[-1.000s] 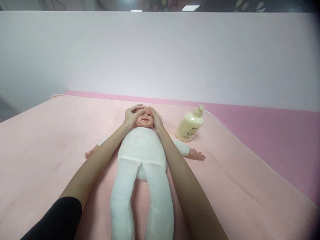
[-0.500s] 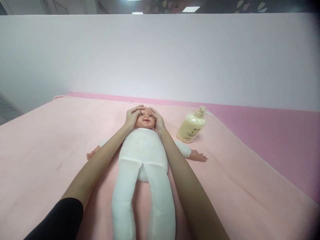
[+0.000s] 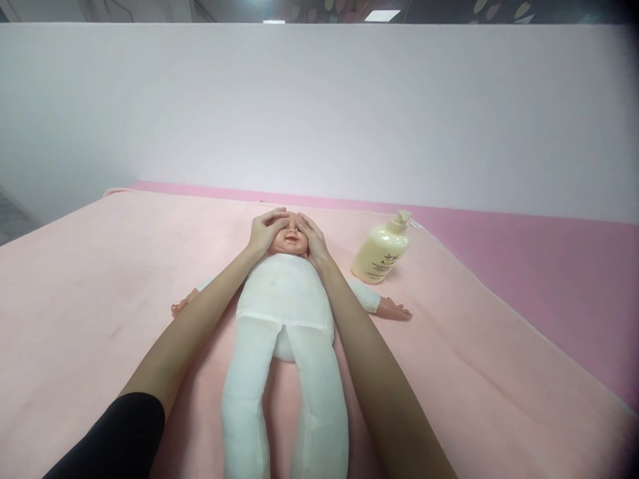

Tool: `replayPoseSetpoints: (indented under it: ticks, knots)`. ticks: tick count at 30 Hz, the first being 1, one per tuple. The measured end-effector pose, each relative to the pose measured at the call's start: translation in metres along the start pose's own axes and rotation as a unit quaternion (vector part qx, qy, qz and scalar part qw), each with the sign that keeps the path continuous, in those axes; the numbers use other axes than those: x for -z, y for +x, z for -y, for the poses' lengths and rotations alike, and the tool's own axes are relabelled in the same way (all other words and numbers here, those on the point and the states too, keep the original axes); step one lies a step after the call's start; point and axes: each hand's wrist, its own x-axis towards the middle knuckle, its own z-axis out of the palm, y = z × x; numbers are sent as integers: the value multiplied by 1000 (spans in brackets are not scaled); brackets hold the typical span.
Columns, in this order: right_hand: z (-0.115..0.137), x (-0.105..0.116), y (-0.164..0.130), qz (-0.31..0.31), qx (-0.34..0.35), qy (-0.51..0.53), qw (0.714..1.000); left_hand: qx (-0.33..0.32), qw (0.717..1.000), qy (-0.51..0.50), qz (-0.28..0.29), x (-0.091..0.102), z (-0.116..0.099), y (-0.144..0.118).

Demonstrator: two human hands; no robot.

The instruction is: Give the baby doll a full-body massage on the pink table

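A: Pink plush covers the bed: a pale pink blanket under everything in the head view, with a deeper pink sheet showing past its far and right edges. The doll lies on its back at the middle of the blanket, head away from the camera, legs toward it.

B: And the hands?

A: Both are on the doll's head. The left hand cups the left side of the face, fingers slightly spread and curved over the forehead. The right hand mirrors it on the other side, its fingers reaching over the brow and cheek.

B: Do the two hands meet?

A: Nearly. Their tips come close above the eyes, and only the nose, mouth and chin show between them. Neither hand grips; the palms and fingers lie flat against the head.

B: The rest of the doll?

A: A white cloth body, with white legs running down between the person's forearms. Its bare plastic hands stick out to either side, apart from the arms. A black sleeve covers the left upper arm.

B: Anything else nearby?

A: A cream pump bottle stands tilted on the blanket, to the right of the head, near the right hand but not touching it. A white wall rises behind.
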Motion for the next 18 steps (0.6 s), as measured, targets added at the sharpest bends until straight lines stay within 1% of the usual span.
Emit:
replayPoseSetpoints:
  ticks: [7,10,14,18]
  knots:
    - [-2,1,2,7,-13,16,1000,13,1000,-21,-5,0,-3,-2]
    - [-2,2,2,13,-24,30,999,6,1000,-29,-5,1,-3,-3]
    - [-3,4,2,0,-40,20,999,-5,1000,-27,-2,1,-3,-3]
    - [-3,2,2,-3,-3,7,1000,-6,1000,-7,-4,1,-1,-2]
